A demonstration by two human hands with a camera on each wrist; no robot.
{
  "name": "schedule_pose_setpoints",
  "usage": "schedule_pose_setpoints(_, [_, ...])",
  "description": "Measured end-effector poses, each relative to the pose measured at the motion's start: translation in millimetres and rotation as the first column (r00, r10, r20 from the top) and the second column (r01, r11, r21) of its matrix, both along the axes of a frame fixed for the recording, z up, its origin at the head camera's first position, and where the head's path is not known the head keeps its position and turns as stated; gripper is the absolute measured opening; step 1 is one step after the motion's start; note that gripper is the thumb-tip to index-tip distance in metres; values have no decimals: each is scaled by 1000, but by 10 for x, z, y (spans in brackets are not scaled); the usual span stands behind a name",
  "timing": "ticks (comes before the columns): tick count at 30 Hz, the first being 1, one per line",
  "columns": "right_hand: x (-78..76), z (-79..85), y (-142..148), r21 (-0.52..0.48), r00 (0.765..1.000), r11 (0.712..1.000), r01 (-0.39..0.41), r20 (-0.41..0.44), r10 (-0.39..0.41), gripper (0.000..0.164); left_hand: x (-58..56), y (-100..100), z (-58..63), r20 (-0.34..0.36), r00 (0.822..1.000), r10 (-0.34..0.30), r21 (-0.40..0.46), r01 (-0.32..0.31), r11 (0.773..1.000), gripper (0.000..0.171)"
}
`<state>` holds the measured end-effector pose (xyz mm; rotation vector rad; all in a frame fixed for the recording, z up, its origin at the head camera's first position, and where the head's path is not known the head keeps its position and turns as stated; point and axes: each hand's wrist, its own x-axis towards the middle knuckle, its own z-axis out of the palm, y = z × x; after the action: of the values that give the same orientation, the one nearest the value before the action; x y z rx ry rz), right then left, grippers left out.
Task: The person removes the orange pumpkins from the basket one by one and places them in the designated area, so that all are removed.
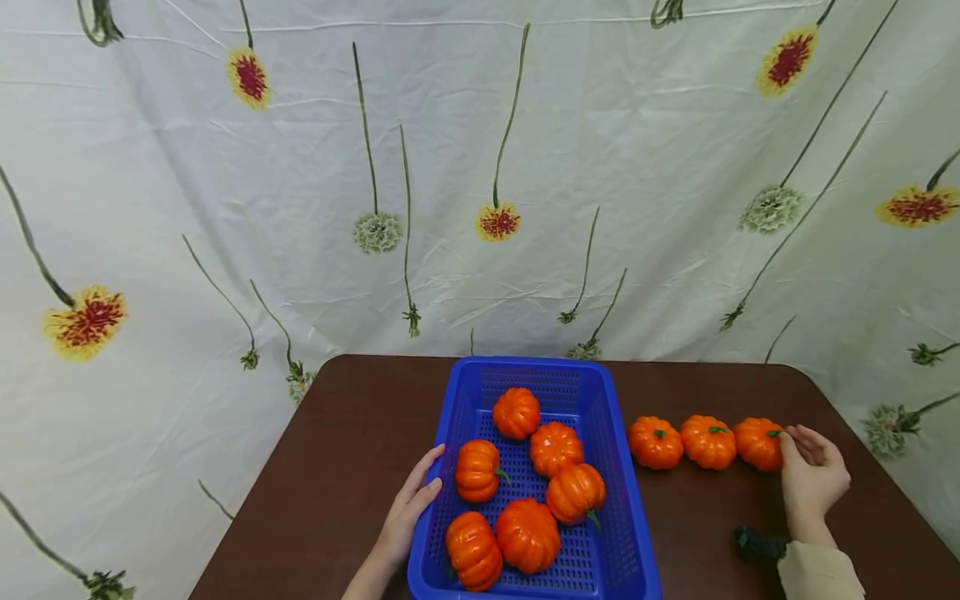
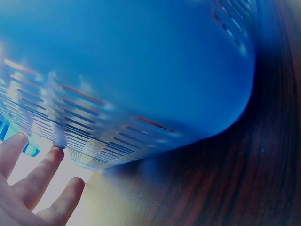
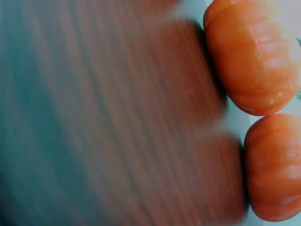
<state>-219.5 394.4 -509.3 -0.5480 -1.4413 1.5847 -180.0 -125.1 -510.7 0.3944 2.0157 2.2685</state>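
A blue plastic basket (image 1: 632, 500) holds several small orange pumpkins (image 1: 527, 535), some showing green stems. My left hand (image 1: 408, 510) rests against the basket's left side, its fingers extended at the rim; in the left wrist view the fingertips (image 2: 73, 190) are beside the slotted wall. Right of the basket, three more pumpkins stand in a row: a left one (image 1: 656, 442), a middle one (image 1: 708, 442) and a right one (image 1: 759, 444). With thumb and fingertips together, my right hand (image 1: 813, 475) pinches the right pumpkin by its green stem. The right wrist view shows two pumpkins (image 3: 256, 56) side by side, without the hand.
Everything stands on a dark brown table (image 1: 322, 467) with rounded far corners. Behind it hangs a pale cloth (image 1: 450, 283) printed with flowers. A dark strap-like thing (image 1: 761, 543) sits beside the right sleeve (image 1: 819, 571).
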Motion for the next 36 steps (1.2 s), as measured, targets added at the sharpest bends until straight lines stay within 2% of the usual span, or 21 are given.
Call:
schedule_pose_setpoints(3, [-14, 8, -11, -55, 996, 998, 20, -82, -25, 20, 2, 0, 7, -3, 1000, -8, 2, 8, 1000, 46])
schedule_pose_setpoints(7, [-15, 95, -52, -98, 992, 994, 44, -116, -56, 24, 1, -2, 9, -5, 1000, -14, 4, 14, 1000, 46])
schedule_pose_setpoints(11, [-11, 222, -119, -100, 990, 994, 34, -130, -47, 29, -7, -4, 2, -8, 1000, -9, -2, 9, 1000, 46])
schedule_pose_setpoints(19, [5, 481, -375, -64, 971, 993, -99, -225, 82, 33, -16, -6, -14, -6, 1000, -4, -6, 4, 1000, 46])
schedule_pose_setpoints(23, [20, 596, -523, -35, 960, 987, -157, -241, 144, 33, -15, -5, -17, 0, 1000, -5, -3, 5, 1000, 46])
schedule_pose_setpoints(27, [29, 660, -646, 43, 950, 977, -209, -226, 214, 34, -19, -6, -14, -1, 1000, -11, 1, 11, 1000, 46])
schedule_pose_setpoints(29, [-25, 582, -624, 78, 907, 952, -297, -287, 307, 37, -22, -6, -13, -4, 1000, -10, -2, 10, 1000, 46])
schedule_pose_setpoints(32, [-36, 564, -666, 176, 885, 917, -357, -250, 392, 40, -23, -6, -13, -7, 1000, -7, -3, 7, 1000, 46])
schedule_pose_setpoints(33, [-61, 519, -650, 192, 851, 894, -405, -278, 446, 42, -23, -6, -13, -7, 1000, -6, -3, 6, 1000, 46])
schedule_pose_setpoints(34, [-68, 504, -656, 216, 836, 877, -430, -272, 477, 43, -23, -6, -13, -6, 1000, -7, -1, 7, 1000, 47])
schedule_pose_setpoints(35, [-46, 537, -696, 227, 829, 865, -448, -256, 497, 44, -23, -6, -12, -6, 1000, -9, 0, 9, 1000, 47])
schedule_pose_setpoints(36, [-21, 563, -737, 248, 834, 856, -453, -220, 505, 43, -21, -7, -13, -3, 1000, -10, 2, 10, 1000, 47])
